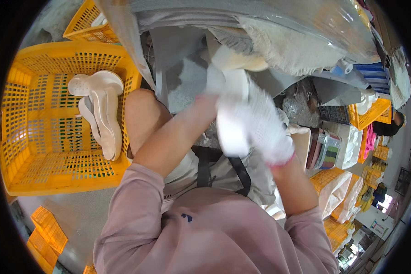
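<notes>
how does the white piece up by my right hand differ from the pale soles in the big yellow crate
The white piece is motion-blurred, while the pale soles show sharply. The white piece is up at the gloved right hand; the pale soles lie in the big yellow crate. The white piece looks brighter, the pale soles creamier. Both are light-coloured.

1. Low on my left, yellow crates [49, 230] stand on the grey floor [84, 219].
2. Ahead of me, frayed white cloth [292, 50] hangs below clear plastic sheeting [306, 13].
3. To my right I see blue-striped material [373, 75] and a dark crate [333, 115].
4. Farther right, bright pink pieces [371, 136] sit near a person in dark clothing [388, 128].
</notes>
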Motion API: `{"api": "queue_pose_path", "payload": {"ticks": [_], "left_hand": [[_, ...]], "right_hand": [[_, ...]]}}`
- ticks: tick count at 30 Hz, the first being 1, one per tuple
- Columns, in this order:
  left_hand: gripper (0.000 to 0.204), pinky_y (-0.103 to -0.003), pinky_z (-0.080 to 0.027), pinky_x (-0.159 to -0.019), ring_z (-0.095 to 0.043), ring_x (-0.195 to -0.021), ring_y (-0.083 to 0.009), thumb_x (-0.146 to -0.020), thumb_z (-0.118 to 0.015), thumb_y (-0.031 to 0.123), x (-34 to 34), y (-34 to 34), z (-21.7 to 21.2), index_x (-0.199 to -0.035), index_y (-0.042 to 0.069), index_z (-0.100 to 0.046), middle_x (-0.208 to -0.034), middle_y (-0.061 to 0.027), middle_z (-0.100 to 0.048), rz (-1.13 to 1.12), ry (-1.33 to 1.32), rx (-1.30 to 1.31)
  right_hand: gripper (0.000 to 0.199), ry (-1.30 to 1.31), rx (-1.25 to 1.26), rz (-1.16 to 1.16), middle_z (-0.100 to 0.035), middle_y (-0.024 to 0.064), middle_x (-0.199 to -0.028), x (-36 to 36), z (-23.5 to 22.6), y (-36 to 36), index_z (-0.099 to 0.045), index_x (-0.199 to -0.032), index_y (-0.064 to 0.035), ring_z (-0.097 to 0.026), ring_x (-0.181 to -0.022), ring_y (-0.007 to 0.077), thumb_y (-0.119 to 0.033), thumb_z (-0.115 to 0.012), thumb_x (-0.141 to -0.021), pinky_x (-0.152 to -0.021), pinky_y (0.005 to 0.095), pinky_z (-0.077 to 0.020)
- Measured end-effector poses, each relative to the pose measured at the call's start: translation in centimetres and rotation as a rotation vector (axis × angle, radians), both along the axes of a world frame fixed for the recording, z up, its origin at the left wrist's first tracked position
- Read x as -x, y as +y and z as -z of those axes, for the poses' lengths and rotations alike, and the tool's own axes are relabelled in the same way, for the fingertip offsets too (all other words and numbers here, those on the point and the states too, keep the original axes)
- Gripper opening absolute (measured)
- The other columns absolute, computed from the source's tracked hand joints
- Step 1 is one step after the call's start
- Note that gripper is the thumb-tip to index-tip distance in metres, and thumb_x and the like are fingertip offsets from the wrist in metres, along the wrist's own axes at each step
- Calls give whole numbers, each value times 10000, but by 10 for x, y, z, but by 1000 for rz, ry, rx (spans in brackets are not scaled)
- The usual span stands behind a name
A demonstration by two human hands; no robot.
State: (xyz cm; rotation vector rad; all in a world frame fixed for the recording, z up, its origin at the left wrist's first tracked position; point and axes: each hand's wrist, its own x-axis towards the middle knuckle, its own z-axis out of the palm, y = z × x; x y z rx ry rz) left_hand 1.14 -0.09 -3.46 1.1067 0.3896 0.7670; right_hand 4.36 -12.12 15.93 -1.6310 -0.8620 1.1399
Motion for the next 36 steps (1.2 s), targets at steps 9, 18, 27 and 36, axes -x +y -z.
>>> {"api": "queue_pose_path", "payload": {"ticks": [9, 18, 27, 36], "left_hand": [[322, -423, -556, -971, -674, -1117, -298, -1023, -578, 222, 19, -31, -67, -1288, 54, -647, -1241, -145, -685, 9, -150, 537], [361, -440, -576, -915, -697, -1055, -303, -1025, -565, 319, 5, -24, -71, -1262, 61, -652, -1167, -156, -702, 86, -257, 679], [419, -457, -596, -859, -720, -993, -307, -1028, -553, 416, -2, 13, -45, -1236, 67, -657, -1094, -167, -718, -106, -220, 636], [321, -407, -634, -902, -738, -1060, -267, -1073, -506, 180, 23, 17, -52, -1272, -17, -663, -1163, -160, -742, 46, 116, 209]], "right_hand": [[566, -668, 139, -152, -655, 230, -1234, 24, -13, -46, -598, -1295, -13, -663, -1116, 428, -328, -789, -865, -959, 474, -538], [476, -1048, 134, -92, -736, 193, -983, 32, -11, -59, -701, -1146, -51, -728, -909, 408, -332, -843, -789, -792, 460, -582], [553, -1058, 104, -68, -731, 205, -1093, 20, -18, -3, -697, -1219, -38, -719, -980, 412, -311, -852, -764, -857, 461, -581], [496, -991, -67, 62, -747, 192, -1014, 5, 11, -2, -748, -1124, -53, -744, -941, 382, -406, -836, -787, -831, 438, -592]]}}
